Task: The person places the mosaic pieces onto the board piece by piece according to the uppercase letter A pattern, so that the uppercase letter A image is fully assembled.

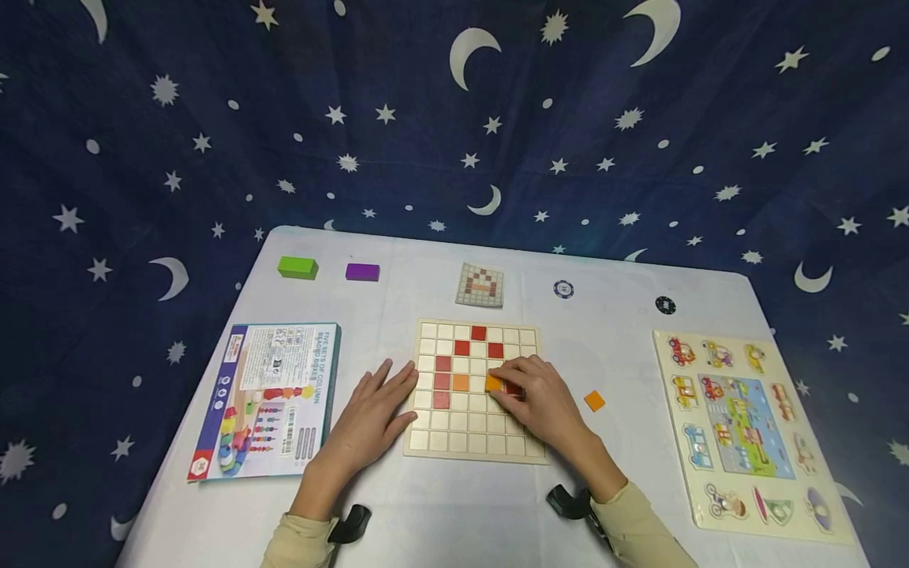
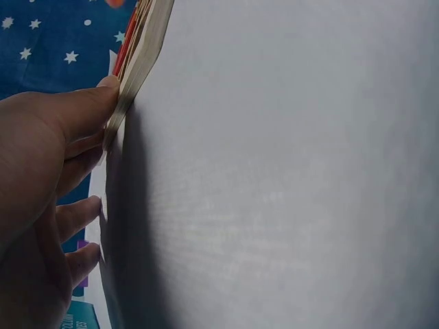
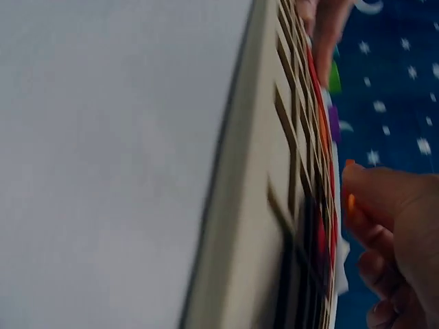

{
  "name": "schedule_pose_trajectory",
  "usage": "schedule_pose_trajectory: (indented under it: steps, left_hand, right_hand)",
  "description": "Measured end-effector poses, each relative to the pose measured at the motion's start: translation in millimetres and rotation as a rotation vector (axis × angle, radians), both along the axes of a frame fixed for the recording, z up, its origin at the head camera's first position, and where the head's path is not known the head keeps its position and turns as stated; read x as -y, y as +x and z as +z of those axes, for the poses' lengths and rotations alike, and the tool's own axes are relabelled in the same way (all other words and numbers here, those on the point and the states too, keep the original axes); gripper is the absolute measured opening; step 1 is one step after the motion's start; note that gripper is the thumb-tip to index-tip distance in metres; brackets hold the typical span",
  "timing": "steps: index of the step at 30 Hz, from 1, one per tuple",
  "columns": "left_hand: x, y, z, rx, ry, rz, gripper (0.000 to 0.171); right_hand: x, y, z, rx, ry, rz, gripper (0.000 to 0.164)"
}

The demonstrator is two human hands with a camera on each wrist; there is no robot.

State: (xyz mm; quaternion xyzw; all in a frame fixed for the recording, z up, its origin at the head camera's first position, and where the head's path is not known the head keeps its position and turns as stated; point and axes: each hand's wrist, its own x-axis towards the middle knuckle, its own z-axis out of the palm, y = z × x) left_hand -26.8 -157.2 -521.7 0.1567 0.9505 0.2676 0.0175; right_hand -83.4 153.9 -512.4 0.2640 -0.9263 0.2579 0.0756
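Note:
A square wooden grid board (image 1: 454,422) lies on the white-covered table, several of its cells filled with red tiles (image 1: 442,364). One orange tile (image 1: 461,383) sits in a cell left of the board's middle. Between thumb and fingers, my right hand (image 1: 543,398) pinches another orange tile (image 1: 492,383) close over the right half of the board; the right wrist view shows this orange tile (image 3: 352,202) at the fingertips. My left hand (image 1: 369,430) lies with spread fingers at the board's left edge. In the left wrist view, its thumb (image 2: 103,99) touches that edge.
Beyond the board lies a small pattern card (image 1: 479,285). A loose orange tile (image 1: 594,401) is right of my right hand. A boxed toy (image 1: 284,402) lies left, a picture puzzle (image 1: 753,434) right. Green (image 1: 297,268) and purple blocks (image 1: 363,272) and two chips (image 1: 563,289) lie farther back.

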Motion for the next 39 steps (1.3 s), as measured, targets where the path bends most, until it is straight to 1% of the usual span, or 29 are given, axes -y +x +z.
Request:
schedule_pose_trajectory:
  steps: [3, 7, 13, 17, 20, 24, 27, 30, 32, 35, 39]
  left_hand:
    - [-0.3, -0.8, -0.3, 0.021, 0.001, -0.004, 0.062]
    - [0.0, -1.2, -0.6, 0.031, -0.003, -0.006, 0.062]
    - [1.8, -0.8, -0.5, 0.026, -0.010, 0.000, 0.062]
    - [0.9, -1.0, 0.4, 0.021, -0.006, -0.002, 0.062]
    - [0.0, -0.7, 0.1, 0.009, -0.004, -0.007, 0.062]
    - [0.4, -0.6, -0.1, -0.006, -0.006, -0.007, 0.062]
    - [1.0, -0.5, 0.5, -0.009, -0.006, -0.004, 0.062]
    - [1.6, -0.3, 1.1, -0.002, -0.006, -0.006, 0.062]
    - [1.7, 0.0, 1.0, -0.003, -0.005, -0.008, 0.062]
    - [1.1, 0.2, 1.5, -0.005, -0.002, -0.012, 0.062]
    - [-0.1, 0.0, 2.2, -0.013, -0.006, -0.015, 0.061]
  right_hand:
    - [13.7, -0.5, -2.2, 0.003, 0.039, 0.022, 0.030]
    - [22.1, -1.7, -3.2, -0.014, 0.067, 0.009, 0.027]
    - [24.3, -3.2, -4.1, -0.062, 0.104, 0.040, 0.011]
    - [19.2, -1.6, -5.3, -0.040, 0.084, 0.067, 0.010]
    - [8.3, 2.9, -6.2, -0.005, 0.040, 0.060, 0.014]
    - [-12.7, 10.6, -8.3, 0.014, -0.001, 0.005, 0.023]
    - [-31.3, 16.6, -10.3, 0.009, -0.001, -0.048, 0.030]
    - [-50.0, 22.4, -12.0, -0.006, 0.013, -0.113, 0.033]
    - [-62.1, 25.7, -12.4, -0.014, 0.025, -0.172, 0.033]
    - [-79.8, 30.1, -12.0, -0.022, 0.057, -0.286, 0.035]
    - [-99.9, 36.1, -9.3, -0.019, 0.141, -0.437, 0.041]
